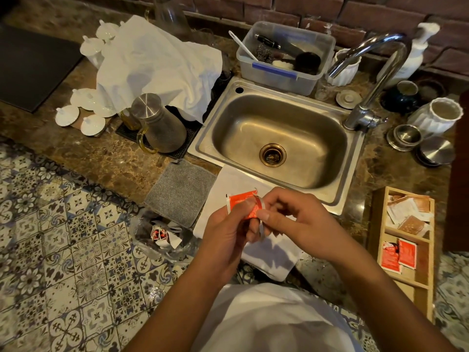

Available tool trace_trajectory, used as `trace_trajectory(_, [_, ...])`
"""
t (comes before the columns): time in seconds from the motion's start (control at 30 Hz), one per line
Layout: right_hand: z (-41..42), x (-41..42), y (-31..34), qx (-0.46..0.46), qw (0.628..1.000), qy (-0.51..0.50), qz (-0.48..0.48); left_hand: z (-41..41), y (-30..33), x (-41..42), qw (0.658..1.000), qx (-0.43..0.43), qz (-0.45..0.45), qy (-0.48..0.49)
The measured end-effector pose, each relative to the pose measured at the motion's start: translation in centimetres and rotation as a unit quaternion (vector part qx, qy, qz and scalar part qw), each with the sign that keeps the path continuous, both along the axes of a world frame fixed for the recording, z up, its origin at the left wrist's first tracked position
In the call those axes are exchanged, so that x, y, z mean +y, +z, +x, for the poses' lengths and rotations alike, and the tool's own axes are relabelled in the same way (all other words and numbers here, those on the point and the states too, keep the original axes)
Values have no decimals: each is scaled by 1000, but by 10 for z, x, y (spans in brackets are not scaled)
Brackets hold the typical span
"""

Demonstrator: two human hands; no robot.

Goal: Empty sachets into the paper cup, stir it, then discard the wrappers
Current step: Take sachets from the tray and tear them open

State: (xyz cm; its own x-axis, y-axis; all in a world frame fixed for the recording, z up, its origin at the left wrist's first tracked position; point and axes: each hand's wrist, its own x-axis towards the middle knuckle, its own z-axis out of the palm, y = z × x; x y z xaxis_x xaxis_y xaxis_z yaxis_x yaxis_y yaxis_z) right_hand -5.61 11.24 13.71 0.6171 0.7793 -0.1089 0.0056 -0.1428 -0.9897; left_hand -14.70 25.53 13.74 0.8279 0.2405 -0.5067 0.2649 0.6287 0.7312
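Both hands hold one red sachet (241, 203) in front of the chest, above the white cloth (269, 252) at the sink's (279, 138) near edge; the left hand (225, 229) pinches its body, the right hand (291, 217) pinches the torn strip at its right end; its long axis runs left to right between them; no cup shows, so pouring likely waits on finding it; the bin bag (162, 235) lies lower left, nearer the left hand.
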Motion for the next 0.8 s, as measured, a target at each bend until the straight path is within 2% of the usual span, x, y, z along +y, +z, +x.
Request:
trace_trajectory(0.1, [0, 1, 0, 51, 998, -12, 35, -1, 1, 2, 1000, -8, -16, -10])
trace_trajectory(0.27, [-2, 1, 2, 80, 996, -1, 50, -6, 1, 5, 997, -36, 47, -50])
trace_trajectory(0.47, [4, -3, 10, 25, 999, 47, 4, -10, 3, 7, 995, -45, 60, -61])
trace_trajectory(0.8, [0, 4, 0, -59, 998, 5, 16, -9, -4, 0, 998, -22, 50, -18])
